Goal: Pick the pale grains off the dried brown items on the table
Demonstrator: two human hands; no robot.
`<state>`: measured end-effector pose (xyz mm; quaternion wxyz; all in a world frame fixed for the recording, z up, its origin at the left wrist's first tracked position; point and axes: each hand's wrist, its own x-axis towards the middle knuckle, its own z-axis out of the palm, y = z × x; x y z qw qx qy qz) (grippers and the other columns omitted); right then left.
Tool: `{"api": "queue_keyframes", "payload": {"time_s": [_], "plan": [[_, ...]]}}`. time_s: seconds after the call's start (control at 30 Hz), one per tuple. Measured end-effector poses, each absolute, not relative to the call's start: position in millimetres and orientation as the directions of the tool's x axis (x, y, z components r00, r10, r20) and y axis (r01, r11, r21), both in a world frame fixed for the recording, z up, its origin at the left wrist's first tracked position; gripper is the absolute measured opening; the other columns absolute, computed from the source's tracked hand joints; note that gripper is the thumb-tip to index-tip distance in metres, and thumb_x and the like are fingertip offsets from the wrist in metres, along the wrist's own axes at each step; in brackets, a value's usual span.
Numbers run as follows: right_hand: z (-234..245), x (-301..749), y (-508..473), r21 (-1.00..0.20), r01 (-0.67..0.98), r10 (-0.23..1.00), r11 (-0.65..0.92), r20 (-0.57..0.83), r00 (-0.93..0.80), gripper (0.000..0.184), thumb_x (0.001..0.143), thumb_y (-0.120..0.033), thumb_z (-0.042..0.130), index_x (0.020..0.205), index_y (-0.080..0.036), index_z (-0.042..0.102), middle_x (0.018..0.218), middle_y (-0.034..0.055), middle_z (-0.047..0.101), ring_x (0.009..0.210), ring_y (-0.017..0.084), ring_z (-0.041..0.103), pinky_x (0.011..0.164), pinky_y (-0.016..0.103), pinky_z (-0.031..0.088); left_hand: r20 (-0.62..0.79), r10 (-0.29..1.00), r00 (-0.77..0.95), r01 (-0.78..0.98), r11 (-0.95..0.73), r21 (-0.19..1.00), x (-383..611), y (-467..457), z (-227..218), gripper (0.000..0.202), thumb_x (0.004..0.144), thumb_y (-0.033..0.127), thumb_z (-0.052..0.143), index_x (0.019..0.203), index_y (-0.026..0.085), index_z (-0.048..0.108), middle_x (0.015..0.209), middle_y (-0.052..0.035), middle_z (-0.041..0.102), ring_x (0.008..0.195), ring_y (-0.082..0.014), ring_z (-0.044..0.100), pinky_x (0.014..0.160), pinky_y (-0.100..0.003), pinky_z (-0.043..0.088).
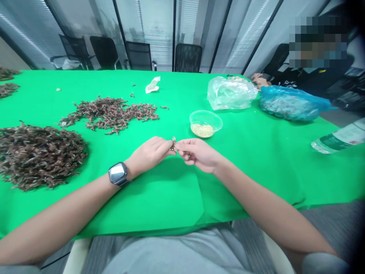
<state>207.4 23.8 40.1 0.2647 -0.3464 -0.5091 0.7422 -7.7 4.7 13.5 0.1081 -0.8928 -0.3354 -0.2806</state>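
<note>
The left hand [149,150], with a watch [118,173] on its wrist, and the right hand [196,154] were held together above the green tablecloth [242,179], near the middle of the table. Both hands were grasping one small brown piece [173,145] between the fingertips, with the other fingers loosely curled; its exact form was too small to tell. For a grip of this kind, the forearms were best kept steady and the force confined to the fingertips, so that the piece did not slip. To the left lay a large heap of dry brown pieces [40,156], and farther away a looser spread of similar pieces [108,114]. Beyond the hands stood a clear plastic bowl [205,116] holding pale grains [202,130]. Farther right lay a clear plastic bag [230,93], a filled blue plastic bag [289,102], a co-worker's hands [260,80] and a water bottle [339,137].
</note>
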Motion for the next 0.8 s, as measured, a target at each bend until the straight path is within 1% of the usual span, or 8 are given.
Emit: {"api": "queue_keyframes", "payload": {"time_s": [0.07,0.13,0.2,0.27,0.33,0.43,0.63,0.8], "plan": [[41,209,26,-0.919,-0.06,0.727,-0.39,-0.267,-0.632,0.039,0.067,-0.046,0.086,0.073,-0.016,0.061,0.067,-0.0034,0.057,0.052,0.005,0.041,0.041,0.018,0.027,0.583,0.572,0.577,0.679,-0.733,0.047,-7,4,12,0.034,0.106,0.044,0.042,0.105,0.017,0.064,0.091,-0.0105,0.072,0.084,-0.0205,0.067,0.08,-0.032,0.053],[39,210,28,-0.948,-0.033,0.771,-0.316,-0.236,-0.592,0.037,0.071,-0.047,0.083,0.076,-0.017,0.064,0.068,-0.0023,0.059,0.052,0.006,0.044,0.041,0.019,0.03,0.598,0.622,0.506,0.695,-0.704,0.144,-6,4,9,0.033,0.105,0.045,0.044,0.107,0.017,0.063,0.093,-0.0093,0.073,0.086,-0.0196,0.068,0.081,-0.031,0.053],[37,209,27,-0.994,0.037,0.856,-0.1,-0.105,-0.507,0.032,0.077,-0.047,0.078,0.081,-0.018,0.067,0.067,-0.001,0.061,0.052,0.009,0.048,0.043,0.022,0.034,0.594,0.678,0.433,0.704,-0.666,0.247,-4,3,6,0.033,0.105,0.046,0.045,0.107,0.018,0.063,0.095,-0.0076,0.073,0.087,-0.0185,0.07,0.081,-0.029,0.054],[34,208,27,-0.973,0.129,0.899,0.189,0.119,-0.421,0.026,0.083,-0.043,0.073,0.091,-0.019,0.07,0.069,0.0003,0.064,0.056,0.011,0.054,0.048,0.024,0.039,0.581,0.718,0.383,0.705,-0.634,0.319,-3,3,5,0.033,0.104,0.047,0.046,0.107,0.019,0.063,0.095,-0.0063,0.074,0.087,-0.0177,0.071,0.081,-0.028,0.054],[31,208,26,-0.883,0.209,0.866,0.42,0.322,-0.383,0.023,0.088,-0.039,0.069,0.102,-0.02,0.071,0.073,0.0009,0.067,0.061,0.013,0.057,0.054,0.025,0.042,0.571,0.735,0.366,0.698,-0.623,0.354,-2,2,5,0.033,0.104,0.047,0.046,0.107,0.019,0.062,0.093,-0.0056,0.074,0.085,-0.0171,0.071,0.079,-0.027,0.055],[26,209,26,-0.756,0.278,0.781,0.593,0.457,-0.425,0.019,0.093,-0.035,0.064,0.105,-0.023,0.072,0.075,0.0007,0.069,0.063,0.013,0.058,0.06,0.027,0.045,0.562,0.738,0.373,0.674,-0.632,0.382,-1,0,8,0.033,0.104,0.048,0.046,0.104,0.019,0.062,0.092,-0.0046,0.074,0.082,-0.016,0.071,0.078,-0.025,0.054],[24,210,25,-0.668,0.298,0.71,0.682,0.506,-0.489,0.016,0.096,-0.032,0.059,0.094,-0.021,0.071,0.077,0.0016,0.069,0.066,0.013,0.058,0.065,0.027,0.044,0.557,0.742,0.373,0.657,-0.636,0.405,1,-4,9,0.034,0.103,0.049,0.048,0.103,0.019,0.064,0.091,-0.0043,0.074,0.079,-0.0154,0.07,0.075,-0.024,0.053],[28,207,20,-0.817,0.215,0.789,0.535,0.393,-0.471,0.016,0.092,-0.033,0.062,0.086,-0.018,0.066,0.066,-0.0017,0.058,0.057,0.01,0.048,0.055,0.024,0.037,0.595,0.677,0.433,0.616,-0.704,0.353,0,-3,10,0.03,0.103,0.046,0.051,0.097,0.018,0.062,0.087,-0.0031,0.072,0.074,-0.0136,0.068,0.071,-0.022,0.051]]}}
